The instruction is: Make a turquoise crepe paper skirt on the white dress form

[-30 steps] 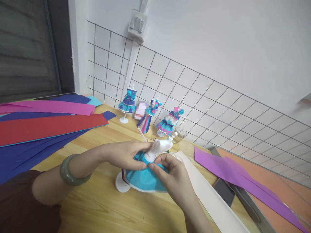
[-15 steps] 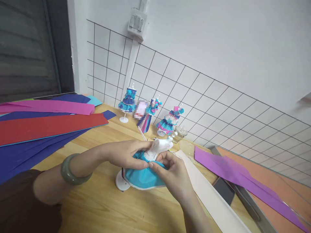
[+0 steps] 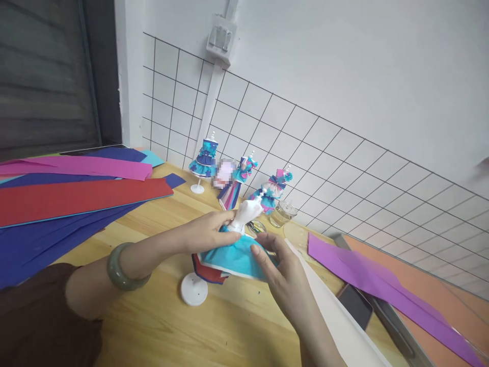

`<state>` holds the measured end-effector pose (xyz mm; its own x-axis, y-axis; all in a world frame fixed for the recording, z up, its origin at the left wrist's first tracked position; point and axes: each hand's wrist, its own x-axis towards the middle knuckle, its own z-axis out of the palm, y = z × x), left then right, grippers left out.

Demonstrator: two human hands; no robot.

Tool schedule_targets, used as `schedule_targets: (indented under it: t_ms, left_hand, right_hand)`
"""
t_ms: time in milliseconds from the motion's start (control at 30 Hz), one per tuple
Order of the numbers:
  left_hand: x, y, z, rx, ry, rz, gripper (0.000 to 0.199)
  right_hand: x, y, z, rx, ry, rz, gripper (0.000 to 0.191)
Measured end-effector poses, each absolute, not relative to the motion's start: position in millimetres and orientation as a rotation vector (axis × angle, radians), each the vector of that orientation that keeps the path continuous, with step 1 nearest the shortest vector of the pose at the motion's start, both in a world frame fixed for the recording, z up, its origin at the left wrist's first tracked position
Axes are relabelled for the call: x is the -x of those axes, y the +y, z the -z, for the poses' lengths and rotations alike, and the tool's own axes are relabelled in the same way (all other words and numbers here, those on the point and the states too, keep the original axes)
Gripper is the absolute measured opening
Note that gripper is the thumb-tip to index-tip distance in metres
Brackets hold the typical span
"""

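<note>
A small white dress form [image 3: 245, 214] leans to the right on its round white base [image 3: 194, 289]. It wears a turquoise skirt [image 3: 233, 257] with a white hem, and a red and dark blue layer [image 3: 209, 270] shows beneath. My left hand [image 3: 214, 229] is closed round the form's waist, its thumb along the skirt's top edge. My right hand [image 3: 280, 265] is at the skirt's right side, thumb and fingers apart, the thumb lying over the turquoise cloth. Its lower fingers are partly hidden.
Three dressed miniature forms, among them one in blue ruffles [image 3: 204, 158], stand near the wire grid [image 3: 317, 148]. A glass jar [image 3: 282, 213] is behind my right hand. Coloured sheets [image 3: 84, 199] lie left; a white strip [image 3: 336, 311], phone [image 3: 355, 306] and purple sheet [image 3: 367, 275] lie right.
The dress form has been lifted and tilted, showing the red layer and more of the base. My right hand has moved away from the waist to the skirt's right side, its fingers spreading.
</note>
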<state>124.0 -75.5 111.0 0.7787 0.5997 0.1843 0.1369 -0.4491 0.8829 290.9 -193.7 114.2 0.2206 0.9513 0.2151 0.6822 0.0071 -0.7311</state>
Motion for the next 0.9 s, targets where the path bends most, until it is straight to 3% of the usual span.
schedule_targets:
  t_ms: [133, 433, 900]
  left_hand:
    - [-128.1, -70.5, -106.4, -1.782, 0.572, -0.667, 0.030]
    - [-133.5, -72.6, -103.8, -1.594, 0.533, -0.625, 0.024]
    - [-132.2, -65.3, -100.5, -1.544, 0.538, -0.705, 0.028]
  right_hand:
    - [-289.4, -197.9, -112.9, 1.559, -1.800, -0.026, 0.052]
    - [-265.1, -195.1, -103.1, 1.243, -2.091, 0.673, 0.022]
    - [-261.6, -192.4, -86.5, 1.096, -2.269, 0.810, 0.024]
